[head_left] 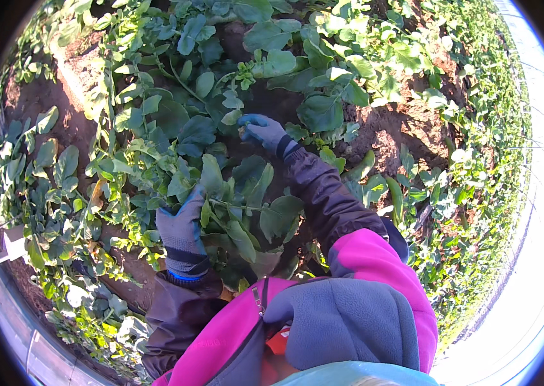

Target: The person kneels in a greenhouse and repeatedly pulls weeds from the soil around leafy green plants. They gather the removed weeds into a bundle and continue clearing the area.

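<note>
The main area is a bed of leafy green plants (150, 103), extending from the near left to the far edge and along the right side. A bright white surface (510, 321) borders the bed at the far right; its material cannot be determined. The person's pink and grey jacket (394, 270) occupies the near center. Brown soil (82, 125) is exposed between the plants, in sun at the left and right and in shade at the center. Dark purple, glossy sleeve covers enclose both forearms, the right cover (323, 193) reaching farther into the bed than the left cover (179, 315). A broad-leaved plant (241, 239) stands directly in front of the jacket, to the right of the left hand (182, 226) and nearer than the right hand (265, 134). Both hands wear grey gloves with blue portions. The left hand adjoins the plant's leaves, thumb extended away from the body; the other fingers are partly obscured, and whether they grip a stem cannot be determined. The right hand points left above shaded soil, its fingers curled and set narrow beside adjacent foliage; whether they hold anything cannot be determined.
</note>
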### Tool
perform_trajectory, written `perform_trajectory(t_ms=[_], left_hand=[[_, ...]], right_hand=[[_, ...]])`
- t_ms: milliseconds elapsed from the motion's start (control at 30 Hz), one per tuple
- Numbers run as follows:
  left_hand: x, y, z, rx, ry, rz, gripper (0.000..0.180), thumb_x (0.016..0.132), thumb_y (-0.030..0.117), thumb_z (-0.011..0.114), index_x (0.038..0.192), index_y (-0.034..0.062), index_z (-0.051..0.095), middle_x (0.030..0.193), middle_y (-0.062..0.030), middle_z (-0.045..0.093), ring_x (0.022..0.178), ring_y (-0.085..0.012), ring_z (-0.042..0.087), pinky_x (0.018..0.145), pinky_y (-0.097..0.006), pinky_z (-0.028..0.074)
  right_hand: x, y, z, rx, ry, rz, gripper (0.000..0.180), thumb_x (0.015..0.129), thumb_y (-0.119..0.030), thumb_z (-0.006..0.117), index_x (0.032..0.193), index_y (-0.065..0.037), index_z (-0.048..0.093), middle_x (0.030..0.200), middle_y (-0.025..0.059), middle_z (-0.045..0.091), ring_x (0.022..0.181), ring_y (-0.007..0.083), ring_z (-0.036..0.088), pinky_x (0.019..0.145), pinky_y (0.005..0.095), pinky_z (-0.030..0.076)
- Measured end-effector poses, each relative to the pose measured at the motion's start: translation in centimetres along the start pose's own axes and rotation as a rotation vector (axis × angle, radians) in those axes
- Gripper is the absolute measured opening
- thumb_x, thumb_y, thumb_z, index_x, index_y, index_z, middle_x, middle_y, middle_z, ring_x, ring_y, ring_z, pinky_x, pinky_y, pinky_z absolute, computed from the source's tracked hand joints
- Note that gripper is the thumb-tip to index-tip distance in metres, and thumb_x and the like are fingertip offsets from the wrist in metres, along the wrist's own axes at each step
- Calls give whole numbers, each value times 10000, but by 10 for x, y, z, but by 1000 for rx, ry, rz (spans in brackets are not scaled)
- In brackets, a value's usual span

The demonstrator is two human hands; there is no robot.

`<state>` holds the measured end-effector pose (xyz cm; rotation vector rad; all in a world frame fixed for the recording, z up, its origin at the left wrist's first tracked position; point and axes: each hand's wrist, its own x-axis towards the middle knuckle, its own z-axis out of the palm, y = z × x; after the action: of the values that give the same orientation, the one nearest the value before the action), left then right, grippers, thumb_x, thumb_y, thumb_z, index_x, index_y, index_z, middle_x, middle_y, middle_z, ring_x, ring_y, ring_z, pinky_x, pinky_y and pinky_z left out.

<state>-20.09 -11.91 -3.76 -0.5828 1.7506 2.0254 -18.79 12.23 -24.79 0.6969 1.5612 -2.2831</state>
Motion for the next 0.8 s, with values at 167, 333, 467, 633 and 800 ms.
perform_trajectory(t_ms=[167, 333, 467, 633, 800], left_hand=[[10, -15, -11, -143, -76, 4, 304, 702, -106, 657, 990, -109, 559, 961, -178, 641, 797, -216, 656, 692, -304, 547], [-4, -20, 1, -156, -179, -27, 284, 800, 98, 679, 1029, -47, 595, 953, -93, 650, 815, -177, 637, 689, -303, 526], [-39, -25, 17, -122, -358, -111, 364, 835, 240, 676, 1061, -25, 571, 930, -66, 640, 782, -145, 621, 675, -302, 526], [-40, -25, -1, 276, -510, 98, 244, 837, 129, 616, 1015, -38, 601, 997, -123, 661, 870, -186, 641, 778, -281, 507], [8, -6, -104, 664, -550, 665, 234, 868, 75, 487, 1054, 17, 617, 1115, -85, 636, 985, -170, 618, 882, -291, 467]], right_hand=[[-110, -81, 40, 159, -228, -156, 384, 918, -251, 504, 1225, -21, 506, 960, 55, 607, 857, 135, 600, 792, 303, 500], [-181, -125, 70, -118, -307, -218, 336, 917, -135, 491, 1216, 17, 509, 1116, 64, 582, 877, 106, 574, 772, 255, 480], [-223, -124, 97, -184, -362, -28, 322, 886, -102, 547, 1193, -2, 540, 1074, 53, 603, 833, 98, 596, 732, 249, 491], [-261, -123, 114, -238, -325, -127, 278, 908, -121, 523, 1157, -12, 582, 1031, 45, 634, 789, 91, 612, 716, 232, 496], [-282, -112, 99, -254, -53, -63, 316, 942, -203, 476, 1202, -44, 561, 1093, 32, 626, 786, 88, 603, 704, 240, 496]])
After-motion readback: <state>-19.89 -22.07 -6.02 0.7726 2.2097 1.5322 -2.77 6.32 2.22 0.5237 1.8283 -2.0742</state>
